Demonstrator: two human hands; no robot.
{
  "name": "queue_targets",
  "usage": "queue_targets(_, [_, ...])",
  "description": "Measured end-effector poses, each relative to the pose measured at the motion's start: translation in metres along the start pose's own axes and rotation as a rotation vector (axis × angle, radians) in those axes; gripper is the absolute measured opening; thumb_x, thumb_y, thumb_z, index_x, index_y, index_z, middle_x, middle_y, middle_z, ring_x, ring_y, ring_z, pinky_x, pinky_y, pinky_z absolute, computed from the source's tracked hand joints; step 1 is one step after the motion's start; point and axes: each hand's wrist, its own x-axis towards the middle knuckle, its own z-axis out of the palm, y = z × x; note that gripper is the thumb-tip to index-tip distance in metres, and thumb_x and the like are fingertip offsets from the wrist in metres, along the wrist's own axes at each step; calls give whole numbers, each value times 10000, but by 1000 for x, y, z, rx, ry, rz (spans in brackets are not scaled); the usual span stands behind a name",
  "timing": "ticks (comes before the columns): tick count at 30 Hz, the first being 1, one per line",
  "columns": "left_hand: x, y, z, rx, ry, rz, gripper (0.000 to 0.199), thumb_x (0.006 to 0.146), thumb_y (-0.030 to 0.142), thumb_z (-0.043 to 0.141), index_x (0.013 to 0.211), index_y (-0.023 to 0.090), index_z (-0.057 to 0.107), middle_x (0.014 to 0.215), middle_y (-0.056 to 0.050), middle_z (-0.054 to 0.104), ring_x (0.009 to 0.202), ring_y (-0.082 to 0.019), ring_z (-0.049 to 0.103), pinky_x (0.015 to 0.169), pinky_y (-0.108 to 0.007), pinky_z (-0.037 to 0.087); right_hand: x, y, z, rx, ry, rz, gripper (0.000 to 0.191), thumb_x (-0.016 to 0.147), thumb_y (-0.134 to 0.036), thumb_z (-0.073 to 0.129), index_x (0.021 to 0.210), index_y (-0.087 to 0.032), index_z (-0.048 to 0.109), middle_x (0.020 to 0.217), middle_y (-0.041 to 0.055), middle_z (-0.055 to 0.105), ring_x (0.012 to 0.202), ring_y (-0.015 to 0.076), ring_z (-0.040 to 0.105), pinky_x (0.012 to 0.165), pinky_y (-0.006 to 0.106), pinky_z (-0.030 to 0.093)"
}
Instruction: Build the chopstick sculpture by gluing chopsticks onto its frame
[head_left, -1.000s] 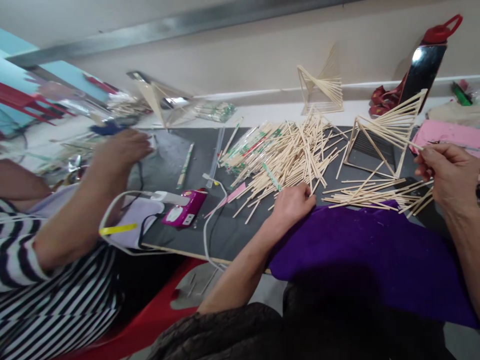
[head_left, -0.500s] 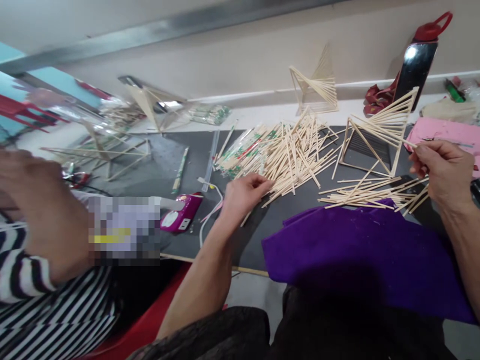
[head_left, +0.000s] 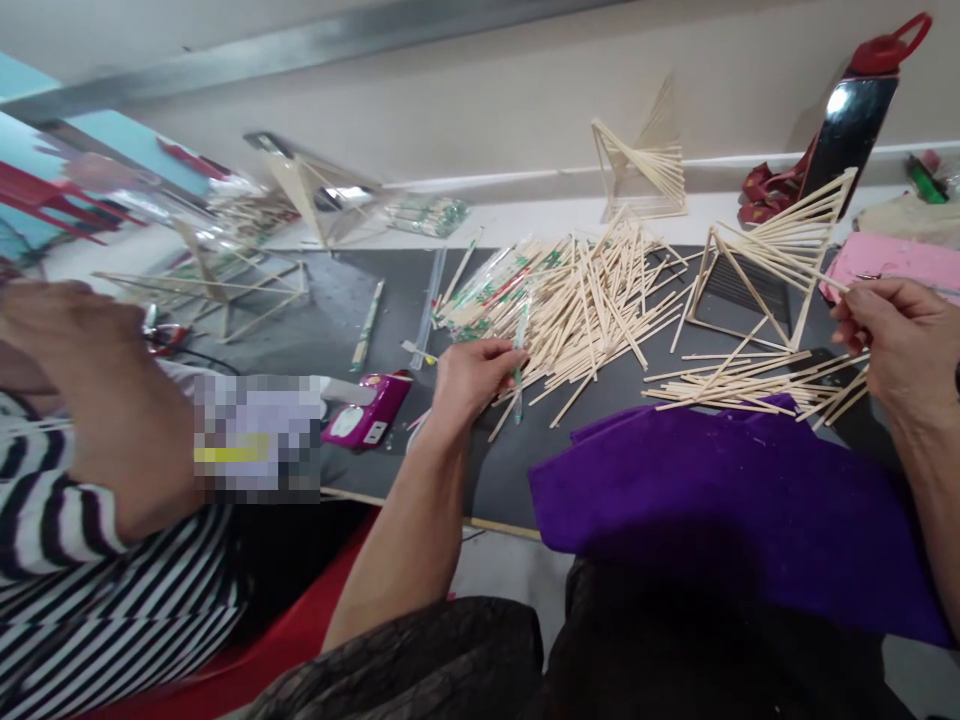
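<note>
My left hand (head_left: pixel 476 380) is closed in a pinch on a narrow clear-and-green plastic chopstick wrapper (head_left: pixel 519 400), held nearly upright at the left edge of a loose pile of wooden chopsticks (head_left: pixel 600 305). My right hand (head_left: pixel 900 335) pinches the end of a single chopstick (head_left: pixel 831 283), whose far end points at the fan of sticks on a twisted chopstick frame (head_left: pixel 780 240). This frame stands on the dark mat (head_left: pixel 487 480). Just in front of it lies a smaller bunch of chopsticks (head_left: pixel 735 382).
A purple cloth (head_left: pixel 675 480) drapes over the near edge. Packaged chopsticks (head_left: pixel 491 290), a magenta packet (head_left: pixel 371 410) and another frame (head_left: pixel 645 165) lie around. A phone leans against a red-capped bottle (head_left: pixel 874 55). At left, a co-worker's striped sleeve (head_left: pixel 60 500) reaches over the table.
My left hand has shifted slightly left and back from the pile, and the wrapper now shows in its fingers. My right hand still holds its chopstick. The view has turned slightly.
</note>
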Motion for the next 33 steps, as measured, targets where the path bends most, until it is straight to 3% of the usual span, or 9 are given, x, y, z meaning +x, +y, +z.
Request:
queue_targets(5, [-15,2,-17,-335,84,29,294,649,382,655,834,160,711,584,15,618,429,-97,489,434,-222,384,0,-1,0,6,5,-9,35,682,-166,704,653,-158,687,546,-17,634,381,60,528,323,172,324])
queue_targets(8, [-39,2,-35,-441,7,46,276,620,333,698,842,169,712,634,15,632,408,-68,453,400,-208,338,0,-2,0,0,15,-13,32,675,-168,702,652,-156,683,549,-17,632,382,61,529,324,175,326])
queue_targets(11, [-72,-6,-50,-401,-252,-6,268,629,364,726,814,171,721,596,15,624,407,-65,444,406,-199,337,0,-3,0,5,10,-20,23,665,-157,695,646,-153,682,558,-15,638,380,61,528,324,177,328])
queue_targets(16, [-131,-15,-48,-81,-1061,56,294,669,436,736,832,193,761,563,5,644,461,-97,519,458,-190,376,0,-2,0,12,1,-6,21,646,-161,705,648,-152,686,555,-18,639,378,64,532,321,176,328])
queue_targets(19, [-146,-6,-45,83,-1213,240,437,626,446,777,1001,223,759,828,-28,746,617,-134,621,515,-183,399,0,0,0,15,-4,-9,37,641,-175,714,650,-150,689,550,-16,637,371,69,531,313,178,326])
queue_targets(23, [-124,6,-52,138,-974,200,334,759,467,632,923,205,759,714,-5,719,551,-121,592,524,-195,415,1,1,-1,17,0,-19,38,640,-175,718,646,-151,688,543,-13,636,369,70,529,315,176,326])
queue_targets(25, [-99,7,-55,130,-751,208,319,766,466,598,882,211,751,738,3,722,556,-121,592,570,-212,441,1,-1,-1,19,6,-28,35,643,-174,721,652,-154,693,548,-14,639,374,70,530,316,175,327])
queue_targets(29, [-47,11,-48,330,-141,213,285,756,370,564,901,208,748,629,-6,683,558,-171,600,597,-261,430,2,-4,-3,36,33,-51,11,647,-157,709,651,-154,699,550,-16,642,368,68,526,316,175,327])
queue_targets(33, [-15,26,-31,464,3,322,279,790,306,534,933,221,757,809,-42,739,774,-226,654,701,-285,432,2,-7,-3,45,46,-31,7,647,-146,699,650,-149,693,552,-13,645,368,69,533,319,174,328])
